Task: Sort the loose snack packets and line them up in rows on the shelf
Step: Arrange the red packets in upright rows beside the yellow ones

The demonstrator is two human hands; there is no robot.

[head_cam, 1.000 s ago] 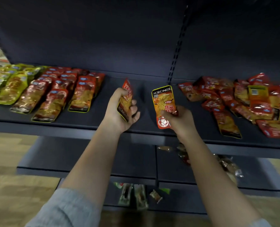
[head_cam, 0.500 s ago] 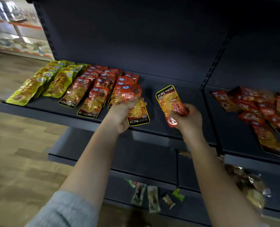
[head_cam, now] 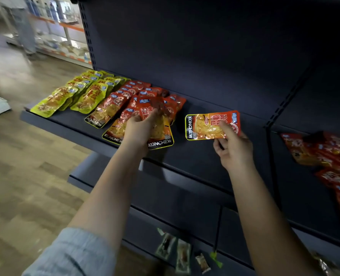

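On the shelf (head_cam: 205,156), the yellow packets (head_cam: 69,96) lie leftmost, then the red rows (head_cam: 125,102) — sorted by colour, it seems. The left hand (head_cam: 139,130) grips a red packet (head_cam: 159,130) at the rows' right edge, probably to extend them. Further right, the right hand (head_cam: 232,148) pinches another packet (head_cam: 209,125) (sideways, above the shelf) — thumb on its face.

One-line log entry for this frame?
left hand: setting red packet on shelf | right hand: holding second red packet
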